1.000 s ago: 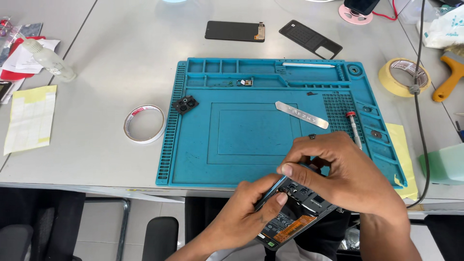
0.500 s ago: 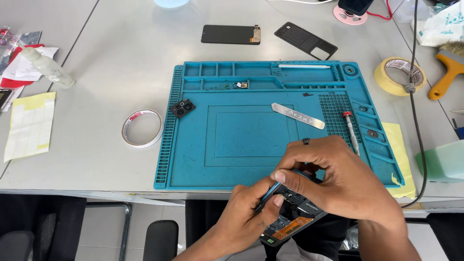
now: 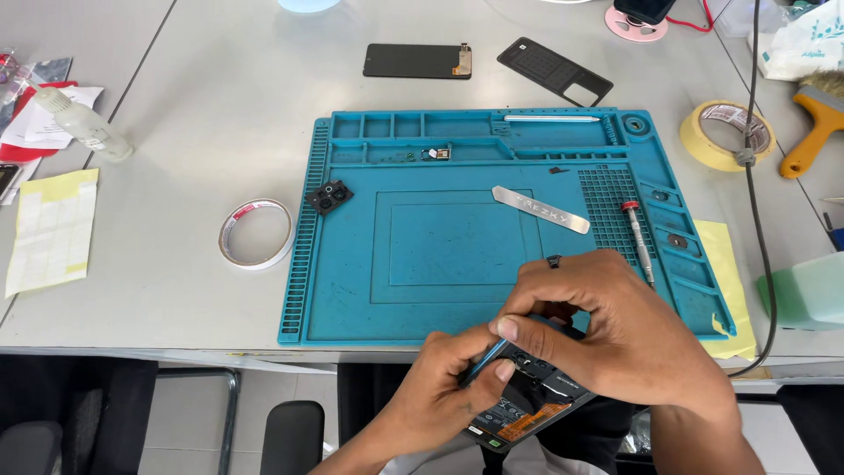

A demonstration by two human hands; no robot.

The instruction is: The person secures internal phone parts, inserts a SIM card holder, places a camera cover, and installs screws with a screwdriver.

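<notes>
My left hand (image 3: pixel 444 391) grips an opened smartphone (image 3: pixel 527 412) with its back off, circuit board and orange flex showing, held below the table's front edge. My right hand (image 3: pixel 607 330) lies over the phone's upper part, wearing a dark ring, and pinches a thin blue pry tool (image 3: pixel 486 358) whose tip meets the phone's edge. Most of the phone is hidden under my right hand.
A teal repair mat (image 3: pixel 422 255) holds a metal spudger (image 3: pixel 540 209), a screwdriver (image 3: pixel 638 237), a black camera module (image 3: pixel 330 196) and small parts. Beyond lie a phone screen (image 3: pixel 418 61) and black back cover (image 3: pixel 554 71). Tape rolls (image 3: pixel 255 233) (image 3: pixel 726 134), a bottle (image 3: pixel 83 126), a brush (image 3: pixel 815 123).
My hands and the phone have stayed near the table's front edge; the view has shifted slightly. The right hand has closed a little further over the phone.
</notes>
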